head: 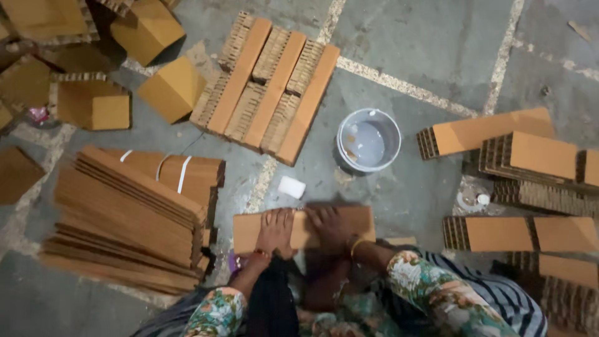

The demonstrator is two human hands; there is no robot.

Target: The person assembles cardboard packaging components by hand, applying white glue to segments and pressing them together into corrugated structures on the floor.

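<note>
the grey stone floor [437, 56], crossed by pale joints, filled the frame. at the lower left lay a big fanned stack of flat cardboard sheets [125, 218], two white straps over its upper part. at the upper centre sat a slanted block of honeycomb cardboard pieces [268, 87], brown faces alternating with ribbed edges. more honeycomb blocks [518, 162] were piled along the right edge, and loose cardboard boxes [150, 28] were scattered in the upper left. a white bucket [369, 140] holding cloudy liquid stood right of centre. just below and left of it lay a small white piece [291, 186] on the floor.

at the lower centre, a brown cardboard strip [302, 229] lay flat on the floor in front of the person. the left hand [275, 231] rested flat on the strip with fingers laid close together, pressing down. the right hand [331, 228] lay just beside it, also flat on the strip, fingers slightly spread. floral sleeves [430, 284] showed at the bottom.
</note>
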